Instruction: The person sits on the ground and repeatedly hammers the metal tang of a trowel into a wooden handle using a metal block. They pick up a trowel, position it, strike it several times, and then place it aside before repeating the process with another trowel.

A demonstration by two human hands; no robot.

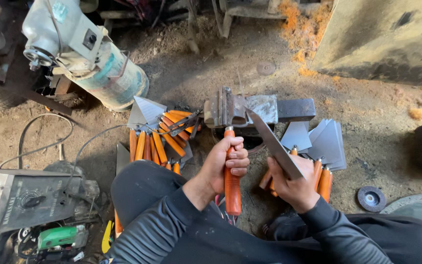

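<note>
While left hand [228,161] wraps smooth orange wooden handle [231,188], right hand [294,183] clamped on flat grey steel blade [273,144], rusty vise [257,110] beyond

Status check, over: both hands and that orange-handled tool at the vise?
Left hand gripping orange handle, upright at vise. Right hand holding flat metal blade. Finished trowels piled alongside.

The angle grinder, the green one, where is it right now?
In the head view, the green angle grinder lies at the bottom left, just below the grey welding machine.
</note>
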